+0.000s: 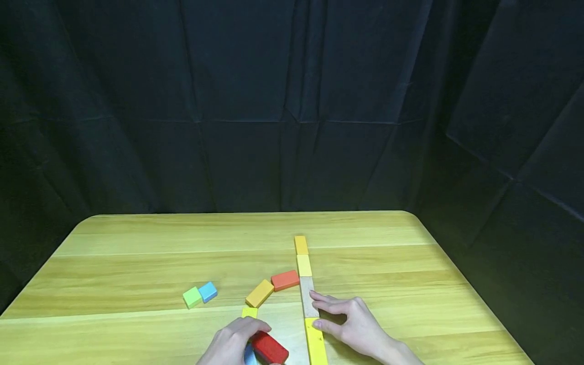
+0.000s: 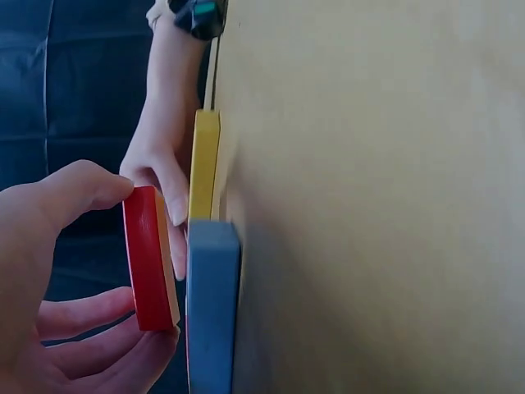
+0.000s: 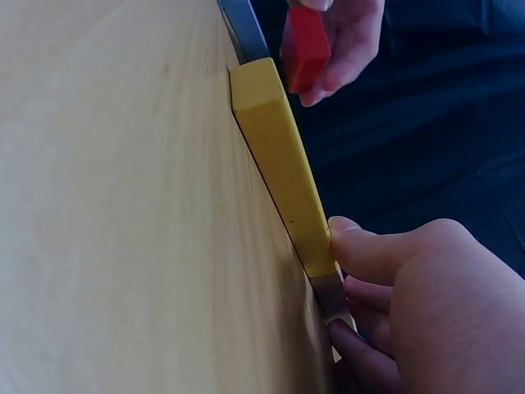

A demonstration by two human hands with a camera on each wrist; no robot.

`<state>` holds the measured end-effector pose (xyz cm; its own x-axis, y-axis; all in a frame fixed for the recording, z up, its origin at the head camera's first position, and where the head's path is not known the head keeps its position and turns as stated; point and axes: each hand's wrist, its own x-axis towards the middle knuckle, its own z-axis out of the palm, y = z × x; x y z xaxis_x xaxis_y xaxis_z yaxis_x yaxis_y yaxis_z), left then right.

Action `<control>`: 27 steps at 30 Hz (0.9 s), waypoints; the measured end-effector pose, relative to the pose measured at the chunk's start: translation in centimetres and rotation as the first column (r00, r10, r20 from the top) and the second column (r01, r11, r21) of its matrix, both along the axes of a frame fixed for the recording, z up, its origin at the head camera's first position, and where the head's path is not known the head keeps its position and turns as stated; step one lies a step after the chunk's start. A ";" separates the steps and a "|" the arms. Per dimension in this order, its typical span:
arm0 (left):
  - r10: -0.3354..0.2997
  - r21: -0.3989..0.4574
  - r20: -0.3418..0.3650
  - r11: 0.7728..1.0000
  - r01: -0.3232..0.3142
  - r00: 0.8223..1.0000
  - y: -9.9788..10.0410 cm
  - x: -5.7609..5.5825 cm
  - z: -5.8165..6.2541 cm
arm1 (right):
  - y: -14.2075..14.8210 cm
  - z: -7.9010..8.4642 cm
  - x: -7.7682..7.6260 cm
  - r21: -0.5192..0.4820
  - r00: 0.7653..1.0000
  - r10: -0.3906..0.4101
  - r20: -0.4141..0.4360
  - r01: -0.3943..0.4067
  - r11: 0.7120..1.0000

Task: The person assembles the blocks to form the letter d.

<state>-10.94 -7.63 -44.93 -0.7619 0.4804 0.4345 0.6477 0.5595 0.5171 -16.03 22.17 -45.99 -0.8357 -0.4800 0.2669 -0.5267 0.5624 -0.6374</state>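
Note:
My left hand (image 1: pixel 230 342) pinches a red block (image 1: pixel 270 348) between thumb and fingers, held up over the near end of the block layout. Beneath it a blue block (image 1: pixel 250 356) partly shows, beside a small yellow block (image 1: pixel 249 312). On the other side, my right hand (image 1: pixel 353 322) rests its thumb against a long yellow block (image 1: pixel 315 339) and its fingertips along a grey block (image 1: pixel 307 291). These two lie end to end in a straight row. In the right wrist view the thumb (image 3: pixel 349 238) touches the edge of the yellow block.
The row runs on with a pale yellow block (image 1: pixel 303 265) and an orange block (image 1: pixel 301 245). A red-orange block (image 1: pixel 285 280) and an amber block (image 1: pixel 260 293) curve off it leftward. Green (image 1: pixel 192 297) and blue (image 1: pixel 208 292) blocks lie farther left. Dark curtains (image 1: pixel 246 152) stand behind the table.

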 end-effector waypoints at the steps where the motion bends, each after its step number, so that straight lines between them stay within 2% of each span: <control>1: -0.020 -0.008 -0.035 1.000 0.020 0.999 0.1 0.0 -0.2 | 0.0 0.0 0.0 0.000 1.000 0.001 0.000 -0.001 1.000; 3: -0.052 -0.021 -0.102 0.999 0.050 0.993 0.4 0.1 -0.7 | 0.0 0.1 0.0 0.000 1.000 0.000 0.002 0.000 1.000; 6: -0.092 -0.030 -0.156 0.996 0.088 0.984 1.0 0.2 -1.2 | 0.0 0.1 0.0 0.007 1.000 -0.004 0.006 0.004 1.000; 12: -0.102 -0.027 -0.296 0.995 0.098 0.950 1.7 0.3 -2.1 | 0.0 0.2 -0.1 0.009 1.000 -0.006 0.022 0.006 1.000; 17: -0.126 -0.041 -0.338 0.992 0.119 0.933 1.9 0.2 -2.6 | 0.1 0.2 -0.1 0.013 0.999 -0.011 0.038 0.010 1.000; 23: -0.145 -0.043 -0.432 0.989 0.140 0.890 1.8 -0.2 -2.7 | 0.1 0.2 -0.1 0.012 0.999 -0.008 0.032 0.008 1.000; 27: -0.157 -0.033 -0.427 0.987 0.158 0.891 1.7 -0.2 -2.6 | 0.1 0.3 -0.1 0.002 0.999 -0.003 0.040 0.003 1.000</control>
